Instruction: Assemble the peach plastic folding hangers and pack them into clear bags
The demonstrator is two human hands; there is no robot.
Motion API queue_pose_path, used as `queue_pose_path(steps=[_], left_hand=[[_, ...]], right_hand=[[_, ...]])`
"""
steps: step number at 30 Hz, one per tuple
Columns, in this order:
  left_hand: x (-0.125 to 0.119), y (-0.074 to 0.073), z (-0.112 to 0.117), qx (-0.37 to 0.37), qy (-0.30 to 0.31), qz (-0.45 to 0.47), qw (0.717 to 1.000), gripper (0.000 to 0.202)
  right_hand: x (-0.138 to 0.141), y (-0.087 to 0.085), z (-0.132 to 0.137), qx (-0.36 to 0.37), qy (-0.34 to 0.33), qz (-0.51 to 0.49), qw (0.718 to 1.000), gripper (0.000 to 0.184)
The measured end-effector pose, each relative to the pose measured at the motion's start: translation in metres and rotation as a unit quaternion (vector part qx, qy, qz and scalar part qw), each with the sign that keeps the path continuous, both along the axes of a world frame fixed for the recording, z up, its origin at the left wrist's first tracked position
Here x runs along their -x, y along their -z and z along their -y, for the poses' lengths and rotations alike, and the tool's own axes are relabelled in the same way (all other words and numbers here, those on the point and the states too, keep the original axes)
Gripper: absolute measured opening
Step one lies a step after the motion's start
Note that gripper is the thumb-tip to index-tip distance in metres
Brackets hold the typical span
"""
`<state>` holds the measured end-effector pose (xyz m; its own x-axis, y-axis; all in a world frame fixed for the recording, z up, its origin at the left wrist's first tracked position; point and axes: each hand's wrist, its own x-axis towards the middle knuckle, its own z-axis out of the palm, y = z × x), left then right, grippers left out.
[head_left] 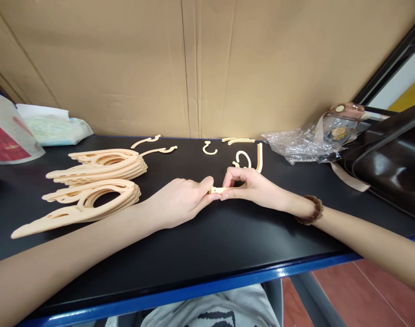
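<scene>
Above the middle of the table, my left hand (190,197) and my right hand (250,188) meet, both closed in a pinch on one small cream plastic piece (217,190). Fingers hide most of that piece; a little hole shows near its left end. Just beyond my right hand lie a cream hanger hook (248,158) and a bent cream strip (260,156). Another hook (210,150) rests farther back. To the left are two stacks of cream plastic hanger parts, a rear stack (125,170) and a front stack (122,188), the front one partly behind my left forearm.
Two arms with hooks (161,150) and thin strips (241,141) lie along the back edge by the cardboard wall (125,68). Clear plastic wrapping (296,145) and a dark bag (391,159) stand right. A wipes pack (53,127) and a white-red container (9,131) are left.
</scene>
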<state>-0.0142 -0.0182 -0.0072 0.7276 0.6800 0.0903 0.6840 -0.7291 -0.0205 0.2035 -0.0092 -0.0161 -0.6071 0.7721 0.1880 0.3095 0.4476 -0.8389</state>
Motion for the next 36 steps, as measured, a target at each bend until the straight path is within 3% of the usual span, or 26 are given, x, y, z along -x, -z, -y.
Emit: queue_pose_path(steps=[7,13,23,29,33,36], left_hand=[[0.000,-0.001,0.002,-0.025,0.030,-0.022,0.999,0.035],[0.000,0.001,0.002,-0.018,0.008,0.004,1.000,0.029],[-0.001,0.002,0.002,-0.026,-0.007,0.005,1.000,0.028],[-0.002,0.001,0.006,-0.070,0.008,-0.036,0.997,0.034],[-0.001,0.001,0.006,-0.074,0.011,0.010,0.997,0.023],[-0.001,0.001,0.005,-0.102,-0.013,0.046,0.994,0.014]], right_hand=[[0.000,-0.003,0.005,-0.003,-0.006,0.003,1.000,0.024],[-0.001,-0.007,0.006,-0.020,-0.002,0.039,0.999,0.027],[-0.003,-0.008,0.002,-0.112,0.005,0.116,0.987,0.025],[-0.004,-0.009,0.003,-0.201,-0.006,0.175,0.964,0.019],[-0.005,-0.011,0.004,-0.270,0.015,0.247,0.931,0.018],[-0.007,-0.014,0.003,-0.283,0.035,0.271,0.919,0.019]])
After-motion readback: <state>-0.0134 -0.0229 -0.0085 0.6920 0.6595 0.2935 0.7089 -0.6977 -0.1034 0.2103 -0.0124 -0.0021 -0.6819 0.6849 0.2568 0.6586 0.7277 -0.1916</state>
